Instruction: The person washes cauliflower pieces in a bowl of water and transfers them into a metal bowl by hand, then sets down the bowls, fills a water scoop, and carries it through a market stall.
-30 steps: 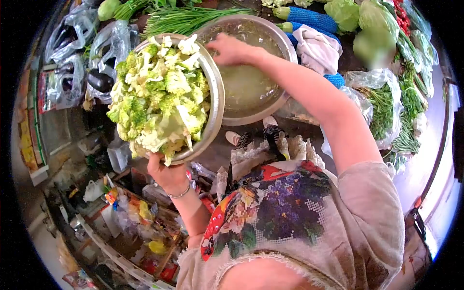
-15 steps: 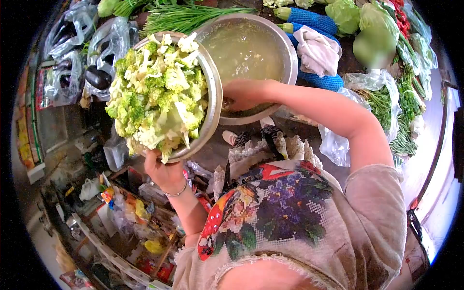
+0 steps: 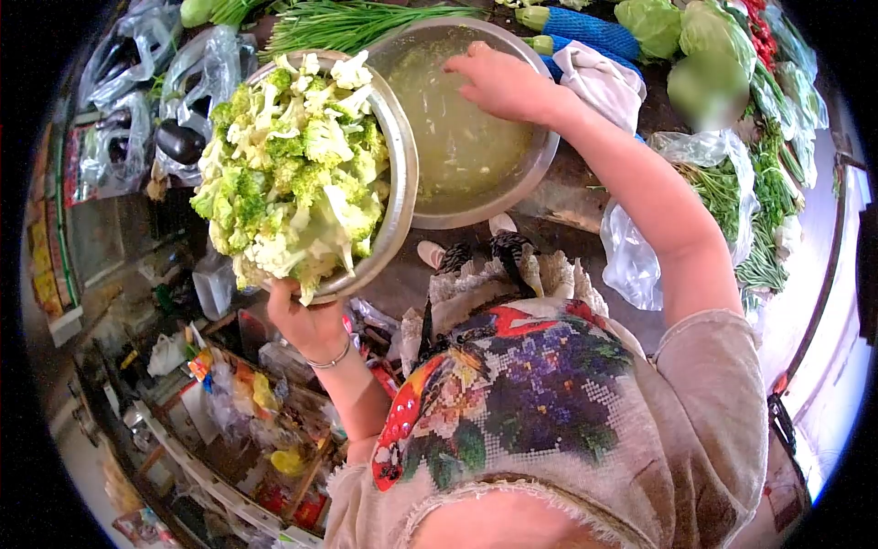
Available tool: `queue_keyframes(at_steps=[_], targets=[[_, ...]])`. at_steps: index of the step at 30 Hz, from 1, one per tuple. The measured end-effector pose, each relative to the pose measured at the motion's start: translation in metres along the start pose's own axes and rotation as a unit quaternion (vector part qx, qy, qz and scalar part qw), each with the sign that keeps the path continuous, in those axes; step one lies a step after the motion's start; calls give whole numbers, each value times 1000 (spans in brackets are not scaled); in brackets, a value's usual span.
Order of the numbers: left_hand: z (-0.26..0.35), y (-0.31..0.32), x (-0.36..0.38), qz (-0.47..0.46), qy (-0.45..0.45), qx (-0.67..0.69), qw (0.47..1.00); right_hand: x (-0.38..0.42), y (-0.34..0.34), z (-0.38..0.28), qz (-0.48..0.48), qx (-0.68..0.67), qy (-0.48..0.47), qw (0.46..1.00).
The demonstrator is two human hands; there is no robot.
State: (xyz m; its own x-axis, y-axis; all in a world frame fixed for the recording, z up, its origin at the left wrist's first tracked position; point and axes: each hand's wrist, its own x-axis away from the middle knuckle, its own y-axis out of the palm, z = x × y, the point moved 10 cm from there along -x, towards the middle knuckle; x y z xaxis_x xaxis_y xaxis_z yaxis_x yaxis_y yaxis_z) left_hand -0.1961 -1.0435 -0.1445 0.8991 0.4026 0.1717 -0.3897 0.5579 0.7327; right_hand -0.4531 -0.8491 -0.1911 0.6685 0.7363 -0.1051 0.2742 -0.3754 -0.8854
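Note:
My left hand [image 3: 308, 322] grips the lower rim of a metal bowl [image 3: 402, 169], which is tilted and heaped with cut broccoli and cauliflower florets [image 3: 302, 165]. To the right, partly behind this bowl, is a wide metal basin [image 3: 546, 151] of cloudy water [image 3: 448, 137] with small bits floating in it. Over the basin's upper right part, my right hand [image 3: 503, 82] has its fingers apart and nothing visible in them. Whether its fingertips touch the water cannot be made out.
Green stalks [image 3: 347, 26] lie behind the basin. A pale cloth [image 3: 599, 87] rests over blue-netted vegetables [image 3: 585, 32] at its right. Lettuce [image 3: 649, 27] and bagged greens [image 3: 722, 188] are further right; eggplants [image 3: 178, 142] in plastic bags are at the left.
My right hand has moved up and right, from the basin's near left side to its far right part. The basin has shifted slightly up and left. My left hand still holds the bowl.

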Motion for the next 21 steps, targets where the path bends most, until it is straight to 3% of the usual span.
queue_keyframes(at_steps=[1,2,4,6,8,9,12,13,16,18,20,21], targets=[[-1,4,0,-18,-6,10,1000,2,13,3,-71,3,38,997],[-2,7,0,-35,-12,21,999,2,12,-4,-72,3,38,997],[-1,10,1,-35,-9,22,999,18,40,-9,-241,-28,95,965],[-1,11,1,-34,-7,24,999,24,54,-17,-245,-76,80,963],[0,9,1,-23,0,39,999,26,63,-49,-234,-94,-65,965],[-1,11,1,-23,0,39,999,26,70,-55,-175,-153,-97,968],[0,11,2,-14,13,34,999,26,83,-83,-216,-197,-121,949],[0,13,1,-27,9,32,999,26,97,-88,-271,-221,-89,933],[-1,15,0,-40,3,39,998,26,99,-100,-187,-235,-140,943],[0,14,1,-38,3,48,998,24,107,-96,-216,-241,-148,935],[-1,14,2,-52,-9,46,998,32,116,-74,-370,-301,-32,878],[-1,11,3,-51,-8,48,998,21,92,-64,-300,-231,-65,923]])
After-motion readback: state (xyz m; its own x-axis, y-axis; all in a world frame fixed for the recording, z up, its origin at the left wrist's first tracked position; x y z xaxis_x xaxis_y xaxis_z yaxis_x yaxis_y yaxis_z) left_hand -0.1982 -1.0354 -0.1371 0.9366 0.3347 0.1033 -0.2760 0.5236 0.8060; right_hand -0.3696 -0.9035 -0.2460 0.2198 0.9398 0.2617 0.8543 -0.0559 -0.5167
